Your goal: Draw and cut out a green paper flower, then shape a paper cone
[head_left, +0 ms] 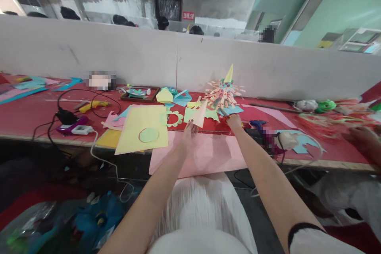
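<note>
My left hand point(192, 127) is closed around a pale pink paper cone point(200, 114), its point upward. Beyond the cone, my right hand point(234, 121) is closed on what look like scissors point(222, 112), their dark blades pointing left and the handle mostly covered by my fingers. Just behind it stands a decorated paper piece point(224, 93) with a yellow cone top and fringed strips. A large pink paper sheet point(205, 156) lies under my forearms over the table edge. Left of my left hand are a yellow sheet point(127, 131) with a green circle and a scalloped green ring point(174, 119).
A yellow glue gun point(93, 105) and a purple power strip point(74, 126) with cables lie left. A framed tray point(139, 93) sits behind. At right are red shredded strands point(321, 125) and another person's hand point(361, 135). A white partition point(119, 55) borders the red table.
</note>
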`<state>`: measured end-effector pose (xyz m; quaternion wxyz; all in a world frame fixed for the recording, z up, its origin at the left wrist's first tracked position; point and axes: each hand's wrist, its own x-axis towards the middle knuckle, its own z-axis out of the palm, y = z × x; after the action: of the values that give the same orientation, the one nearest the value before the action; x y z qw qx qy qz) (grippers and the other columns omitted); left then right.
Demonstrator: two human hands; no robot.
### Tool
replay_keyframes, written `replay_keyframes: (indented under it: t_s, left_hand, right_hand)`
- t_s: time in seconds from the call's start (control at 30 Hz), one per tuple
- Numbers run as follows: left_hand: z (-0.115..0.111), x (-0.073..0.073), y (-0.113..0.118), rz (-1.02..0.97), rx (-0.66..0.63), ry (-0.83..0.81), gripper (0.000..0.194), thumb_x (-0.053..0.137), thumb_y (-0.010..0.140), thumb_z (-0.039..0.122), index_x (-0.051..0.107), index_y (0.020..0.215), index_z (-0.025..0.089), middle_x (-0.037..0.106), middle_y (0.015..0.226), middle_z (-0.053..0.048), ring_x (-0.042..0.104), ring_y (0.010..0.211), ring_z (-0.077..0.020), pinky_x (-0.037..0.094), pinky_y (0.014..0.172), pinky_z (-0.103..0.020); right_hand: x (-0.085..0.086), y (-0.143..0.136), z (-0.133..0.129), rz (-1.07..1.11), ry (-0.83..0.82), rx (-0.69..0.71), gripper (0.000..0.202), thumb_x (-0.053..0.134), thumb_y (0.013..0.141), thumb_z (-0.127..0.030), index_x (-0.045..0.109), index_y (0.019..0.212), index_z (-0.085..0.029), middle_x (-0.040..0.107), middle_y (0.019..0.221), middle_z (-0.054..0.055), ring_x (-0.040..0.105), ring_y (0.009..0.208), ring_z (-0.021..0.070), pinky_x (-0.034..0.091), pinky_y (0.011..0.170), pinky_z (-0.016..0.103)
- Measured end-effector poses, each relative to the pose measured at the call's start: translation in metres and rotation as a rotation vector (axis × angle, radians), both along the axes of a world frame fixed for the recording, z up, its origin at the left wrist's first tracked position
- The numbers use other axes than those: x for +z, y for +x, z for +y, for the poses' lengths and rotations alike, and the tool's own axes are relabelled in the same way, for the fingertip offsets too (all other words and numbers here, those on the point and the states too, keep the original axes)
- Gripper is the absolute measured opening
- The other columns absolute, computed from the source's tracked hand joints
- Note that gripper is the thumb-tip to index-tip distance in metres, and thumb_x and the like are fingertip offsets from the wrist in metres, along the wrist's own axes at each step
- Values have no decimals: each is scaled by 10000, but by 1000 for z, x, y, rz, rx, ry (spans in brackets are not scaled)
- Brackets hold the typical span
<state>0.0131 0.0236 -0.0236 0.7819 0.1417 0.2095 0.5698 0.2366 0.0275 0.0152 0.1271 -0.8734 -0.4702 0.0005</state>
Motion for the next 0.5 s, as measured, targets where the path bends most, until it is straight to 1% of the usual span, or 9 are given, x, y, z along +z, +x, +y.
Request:
replay_keyframes:
  t_s: [0.07,0.13,0.2,0.27,0.3,0.37,0.4,0.47,0.5]
  left_hand:
    - [3,-1,1,26,0,-16,123,639,730,108,597,801,199,634,737,20,592,642,-59,449,667,-187]
    - [5,-3,1,52,3,-21,113,637,734,128,602,806,208,650,758,8,621,734,-81,454,720,-199]
    - [7,-4,1,69,2,-22,104,638,735,150,605,811,214,667,799,-2,633,826,-102,455,772,-215]
    - [8,-5,1,81,-2,-32,98,630,742,165,612,821,220,679,844,-2,634,848,-104,455,796,-223]
    - [8,-5,0,89,-3,-41,94,622,749,169,615,825,223,684,860,-1,633,841,-101,456,802,-225]
    - [9,-5,0,102,-5,-58,94,597,764,171,622,834,228,690,876,2,633,832,-98,458,813,-228]
    - [10,-5,-1,108,-6,-58,99,581,772,171,625,840,228,692,880,0,633,838,-99,459,818,-231]
    - [10,-4,-1,123,-5,-38,127,541,783,160,630,850,221,695,877,-8,634,860,-107,463,826,-235]
    - [10,-3,-1,135,-5,-20,143,523,782,149,631,851,214,696,870,-15,635,871,-116,466,828,-241]
  right_hand:
    - [-1,-7,-1,-7,53,-21,352,486,849,-203,582,1136,-23,512,1209,274,506,1139,335,432,863,407]
    - [-2,-20,0,-9,160,-2,335,429,860,-162,563,1151,-65,491,1251,232,452,1187,313,389,929,418]
    - [-7,-37,0,91,449,118,290,430,839,-139,578,1086,-103,519,1219,196,464,1159,283,366,962,415]
    - [-16,-59,-1,291,718,233,247,417,834,-161,576,1024,-148,548,1166,156,483,1132,242,377,962,393]
    - [-22,-71,-3,423,835,226,222,419,835,-200,573,991,-166,564,1131,135,507,1100,228,395,948,383]
    - [-36,-94,-8,761,994,113,198,430,833,-292,561,936,-186,597,1050,101,576,986,205,457,872,360]
    - [-43,-105,-12,929,1056,47,204,443,829,-342,555,910,-193,621,981,84,603,935,199,477,843,353]
    - [-53,-121,-18,1231,1056,43,256,501,802,-451,559,869,-211,656,864,49,640,822,194,511,773,345]
    - [-56,-126,-21,1350,1031,76,292,524,787,-494,569,867,-217,669,834,41,649,784,194,521,741,345]
